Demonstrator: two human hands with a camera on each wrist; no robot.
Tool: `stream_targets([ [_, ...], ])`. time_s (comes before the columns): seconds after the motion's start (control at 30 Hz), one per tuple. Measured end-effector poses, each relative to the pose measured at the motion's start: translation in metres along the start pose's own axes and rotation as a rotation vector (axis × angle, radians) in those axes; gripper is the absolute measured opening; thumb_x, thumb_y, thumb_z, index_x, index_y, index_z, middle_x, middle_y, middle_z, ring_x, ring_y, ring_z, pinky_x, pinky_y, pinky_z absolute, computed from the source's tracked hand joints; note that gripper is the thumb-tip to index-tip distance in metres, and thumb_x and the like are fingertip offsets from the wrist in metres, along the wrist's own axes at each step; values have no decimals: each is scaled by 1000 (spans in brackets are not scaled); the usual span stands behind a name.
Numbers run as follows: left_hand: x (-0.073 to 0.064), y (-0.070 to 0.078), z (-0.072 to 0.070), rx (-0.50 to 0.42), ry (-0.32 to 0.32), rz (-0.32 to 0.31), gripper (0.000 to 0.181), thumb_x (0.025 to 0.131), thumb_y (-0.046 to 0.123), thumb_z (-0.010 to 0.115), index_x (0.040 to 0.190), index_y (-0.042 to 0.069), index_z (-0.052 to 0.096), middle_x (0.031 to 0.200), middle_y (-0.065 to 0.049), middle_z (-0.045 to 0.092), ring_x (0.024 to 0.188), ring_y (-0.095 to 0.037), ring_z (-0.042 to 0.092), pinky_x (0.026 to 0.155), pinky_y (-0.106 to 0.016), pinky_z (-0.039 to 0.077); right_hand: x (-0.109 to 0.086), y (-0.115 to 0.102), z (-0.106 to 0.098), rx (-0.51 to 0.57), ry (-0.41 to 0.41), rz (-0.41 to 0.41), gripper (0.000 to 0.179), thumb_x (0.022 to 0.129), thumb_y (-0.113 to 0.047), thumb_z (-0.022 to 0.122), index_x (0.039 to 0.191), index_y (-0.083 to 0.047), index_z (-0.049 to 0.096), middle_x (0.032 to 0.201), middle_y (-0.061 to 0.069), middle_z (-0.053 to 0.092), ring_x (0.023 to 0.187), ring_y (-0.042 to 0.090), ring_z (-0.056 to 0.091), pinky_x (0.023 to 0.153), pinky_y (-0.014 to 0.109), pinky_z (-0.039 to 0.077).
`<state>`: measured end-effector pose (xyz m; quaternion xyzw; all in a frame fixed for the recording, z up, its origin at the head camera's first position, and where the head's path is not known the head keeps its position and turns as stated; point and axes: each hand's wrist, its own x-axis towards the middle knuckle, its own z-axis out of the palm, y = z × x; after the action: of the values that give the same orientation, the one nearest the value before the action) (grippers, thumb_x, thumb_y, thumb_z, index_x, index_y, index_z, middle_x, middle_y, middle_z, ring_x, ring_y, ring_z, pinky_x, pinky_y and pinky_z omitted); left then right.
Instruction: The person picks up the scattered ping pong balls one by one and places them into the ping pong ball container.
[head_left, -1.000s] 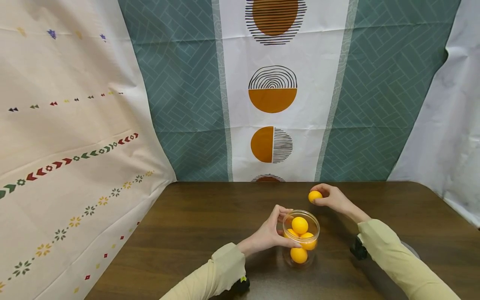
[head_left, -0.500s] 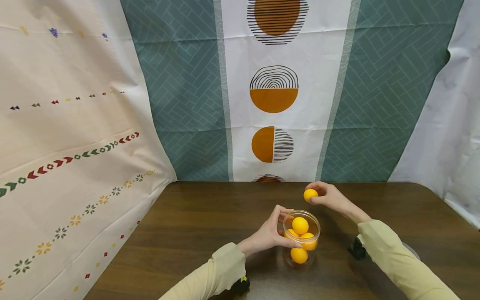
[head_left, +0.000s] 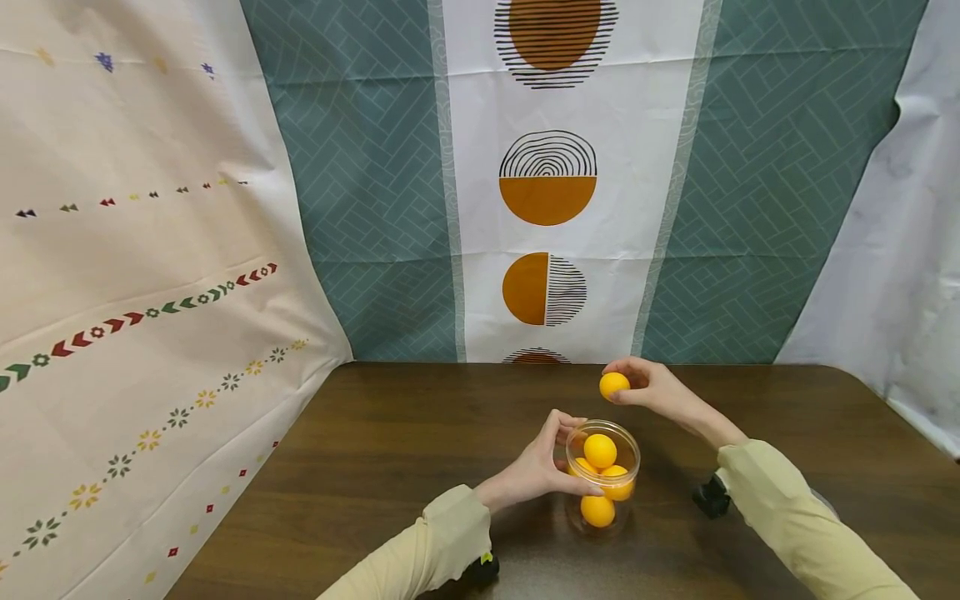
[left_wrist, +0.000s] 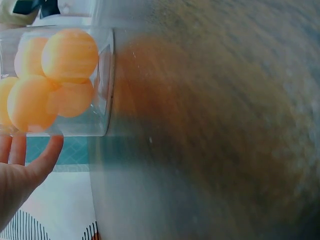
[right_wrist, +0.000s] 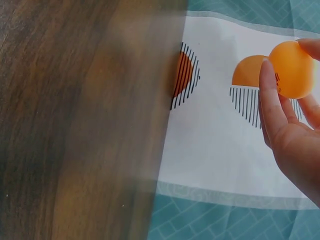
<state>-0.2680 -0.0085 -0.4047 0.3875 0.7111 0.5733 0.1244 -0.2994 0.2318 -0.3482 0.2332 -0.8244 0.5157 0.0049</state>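
Several orange ping-pong balls (head_left: 600,451) lie inside a clear round jar (head_left: 637,457), which stands without a lid on the table. My left hand (head_left: 534,472) grips the jar's left side, thumb in front and fingers behind. Seen from the left wrist, the balls (left_wrist: 70,56) are stacked against the clear wall, and the left hand's fingers touch it. Behind the jar and above the table, my right hand (head_left: 663,393) pinches one more ping-pong ball (head_left: 614,387). Small dark print shows on that ball (right_wrist: 295,69) in the right wrist view.
The dark wooden table (head_left: 420,425) reaches back to a patterned cloth (head_left: 375,208). Another cloth (head_left: 150,292) with coloured motifs hangs along the left. A pale rounded edge of something (head_left: 825,502) shows partly behind the right sleeve; the rest of it is hidden.
My right hand has moved a little to the left and slightly up with its ping-pong ball. The left hand and the jar have stayed in place.
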Motion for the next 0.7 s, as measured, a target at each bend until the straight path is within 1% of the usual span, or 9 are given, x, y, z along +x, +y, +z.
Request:
stream_targets([
  [0.23, 0, 1, 0, -2, 2, -3, 61, 74, 19, 75, 117, 24, 33, 118, 6, 41, 103, -13, 41, 78, -30, 45, 0, -4, -1, 29, -44, -8, 39, 81, -11, 66, 114, 4, 50, 98, 15, 57, 87, 28, 56, 78, 33, 46],
  [0.4, 0, 1, 0, 1, 4, -9, 61, 74, 21, 76, 117, 25, 33, 117, 7, 41, 105, -20, 40, 78, -30, 44, 0, -6, -1, 32, -102, -10, 37, 82, -13, 66, 113, 0, 50, 100, 15, 56, 88, 31, 55, 78, 37, 46],
  [0.47, 0, 2, 0, 3, 3, -12, 60, 74, 21, 75, 117, 25, 33, 118, 7, 40, 105, -21, 40, 78, -30, 44, 0, -6, -1, 28, -117, -13, 37, 82, -13, 66, 113, 0, 50, 99, 15, 56, 88, 32, 54, 78, 37, 46],
  [0.6, 0, 3, 0, 1, 2, -16, 60, 74, 21, 75, 117, 25, 33, 118, 7, 40, 105, -18, 40, 78, -30, 44, -1, -6, -1, 26, -131, -11, 38, 83, -14, 65, 114, 2, 50, 99, 16, 55, 89, 32, 54, 78, 36, 46],
  [0.7, 0, 3, 0, -2, 1, -17, 60, 75, 21, 75, 117, 24, 33, 119, 7, 40, 105, -19, 40, 78, -30, 44, -1, -6, -1, 30, -135, -16, 39, 83, -14, 65, 115, 2, 49, 101, 16, 55, 90, 32, 53, 79, 35, 46],
])
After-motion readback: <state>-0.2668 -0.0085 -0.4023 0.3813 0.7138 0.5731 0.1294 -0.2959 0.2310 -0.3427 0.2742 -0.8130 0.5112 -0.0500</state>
